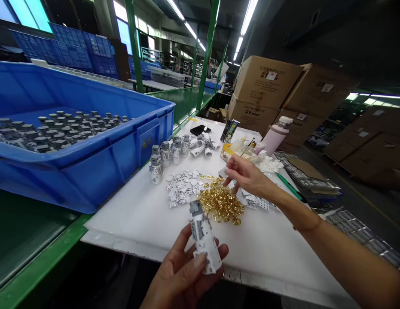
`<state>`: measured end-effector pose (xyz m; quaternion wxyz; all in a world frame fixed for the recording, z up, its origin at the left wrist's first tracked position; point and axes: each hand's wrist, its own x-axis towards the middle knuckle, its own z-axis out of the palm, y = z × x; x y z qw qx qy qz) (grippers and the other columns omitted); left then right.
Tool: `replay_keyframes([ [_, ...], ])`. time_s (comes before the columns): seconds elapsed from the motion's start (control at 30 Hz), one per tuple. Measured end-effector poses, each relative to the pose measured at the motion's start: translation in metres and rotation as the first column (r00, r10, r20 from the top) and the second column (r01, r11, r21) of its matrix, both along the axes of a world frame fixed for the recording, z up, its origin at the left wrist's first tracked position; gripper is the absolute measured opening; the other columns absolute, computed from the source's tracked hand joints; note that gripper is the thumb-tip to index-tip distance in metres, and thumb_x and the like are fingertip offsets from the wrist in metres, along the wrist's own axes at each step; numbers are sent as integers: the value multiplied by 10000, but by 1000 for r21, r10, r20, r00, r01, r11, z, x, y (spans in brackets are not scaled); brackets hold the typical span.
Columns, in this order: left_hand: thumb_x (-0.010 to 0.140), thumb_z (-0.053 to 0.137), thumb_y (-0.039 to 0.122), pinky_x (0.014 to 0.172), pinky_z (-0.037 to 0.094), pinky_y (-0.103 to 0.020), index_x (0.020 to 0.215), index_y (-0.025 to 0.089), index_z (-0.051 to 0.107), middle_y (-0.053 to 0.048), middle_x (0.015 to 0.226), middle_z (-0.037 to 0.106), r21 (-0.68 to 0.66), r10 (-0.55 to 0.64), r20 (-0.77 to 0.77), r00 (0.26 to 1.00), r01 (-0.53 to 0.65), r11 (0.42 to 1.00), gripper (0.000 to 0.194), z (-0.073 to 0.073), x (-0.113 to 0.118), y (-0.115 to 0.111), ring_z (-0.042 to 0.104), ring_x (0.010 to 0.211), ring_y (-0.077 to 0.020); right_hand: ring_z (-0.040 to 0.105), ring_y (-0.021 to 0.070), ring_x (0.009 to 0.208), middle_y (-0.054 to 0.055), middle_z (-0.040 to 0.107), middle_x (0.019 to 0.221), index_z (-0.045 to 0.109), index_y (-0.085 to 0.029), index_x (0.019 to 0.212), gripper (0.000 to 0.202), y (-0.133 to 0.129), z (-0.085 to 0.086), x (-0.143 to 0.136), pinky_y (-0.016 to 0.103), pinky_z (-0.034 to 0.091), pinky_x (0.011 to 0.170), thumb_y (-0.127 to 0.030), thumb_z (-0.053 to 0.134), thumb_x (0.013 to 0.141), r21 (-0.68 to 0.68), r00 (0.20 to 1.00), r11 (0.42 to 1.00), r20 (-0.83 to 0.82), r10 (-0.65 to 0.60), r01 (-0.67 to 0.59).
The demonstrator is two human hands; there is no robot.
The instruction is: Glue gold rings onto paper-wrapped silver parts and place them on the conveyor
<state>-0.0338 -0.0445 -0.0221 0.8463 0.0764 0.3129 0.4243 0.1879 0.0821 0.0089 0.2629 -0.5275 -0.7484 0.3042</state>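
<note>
My left hand [190,270] is closed around a small white and grey plastic tower model [204,240], tilted, with its grey block top pointing up and away. Over the table's middle reaches my right hand [243,174], its fingers curled and drawn together; a pale flat bit shows at the fingertips, too small to make out. Just below it lies a heap of gold rings [222,201]. Small flat white pieces [182,189] are spread left of the rings, and more white pieces [256,201] lie to their right, partly behind my right wrist.
A blue crate [122,150] full of similar towers stands at left. More towers [166,154] and loose white tubes [203,146] sit behind the pieces. Further back are a phone [200,129], a tray of small bottles [241,148], a pink flask [277,135] and cardboard boxes [264,81].
</note>
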Motion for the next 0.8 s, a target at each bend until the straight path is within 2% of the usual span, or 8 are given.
replay_keyframes([
  [0.17,807,640,37,844,570,-298,1389,171,371,-102,1022,740,55,32,-24,999,-31,998,656,1,15,-2,679,1047,-286,654,133,563,-41,595,659,427,-211,979,133,-80,5,4,275,581,538,-330,480,957,-173,940,985,-332,-77,19],
  [0.23,819,642,80,879,557,-305,1370,172,410,-113,1062,730,80,28,-9,1000,-28,996,605,-3,25,-4,675,1058,-278,625,113,524,-45,592,636,480,-202,985,140,-103,0,6,260,570,550,-333,511,950,-177,917,981,-374,-142,80],
  [0.37,839,621,106,917,539,-320,1347,166,438,-152,1188,687,107,1,53,999,-7,994,543,-11,41,-13,679,1052,-253,625,107,560,-35,612,669,545,-216,1024,128,-136,-13,5,223,546,545,-320,517,955,-106,929,976,-303,-212,188],
  [0.43,849,603,99,929,532,-324,1316,163,465,-144,1187,687,120,-7,91,996,-4,993,491,-14,47,-17,683,1040,-237,643,103,636,-8,643,782,584,-227,1035,113,-149,-17,2,214,546,590,-264,510,958,-11,952,983,-250,-178,181],
  [0.53,858,587,93,935,532,-319,1273,167,502,-111,1105,721,154,-36,140,990,14,988,430,-16,53,-22,693,1014,-216,653,112,783,26,628,920,618,-236,1096,209,-164,-20,0,219,550,688,-162,489,950,186,974,975,-212,-79,119],
  [0.6,861,580,85,918,540,-297,1264,173,503,-107,1098,728,164,-61,152,987,35,986,419,-16,55,-24,696,1011,-212,658,115,837,31,618,944,598,-252,1173,282,-170,-22,2,213,553,726,-133,478,947,205,966,973,-253,-56,110],
  [0.7,872,561,77,901,549,-280,1265,163,491,-127,1135,720,139,-88,148,985,67,988,408,-13,56,-24,697,1013,-218,681,109,822,17,647,947,583,-281,1177,257,-175,-31,7,197,567,731,-181,523,947,-18,866,984,-473,-164,176],
  [0.8,887,541,76,892,557,-280,1275,146,471,-143,1104,728,77,-107,165,980,95,992,401,-12,58,-24,705,995,-218,672,99,749,5,688,853,636,-243,1007,93,-176,-43,10,193,568,715,-235,588,927,-226,701,963,-663,-262,147],
])
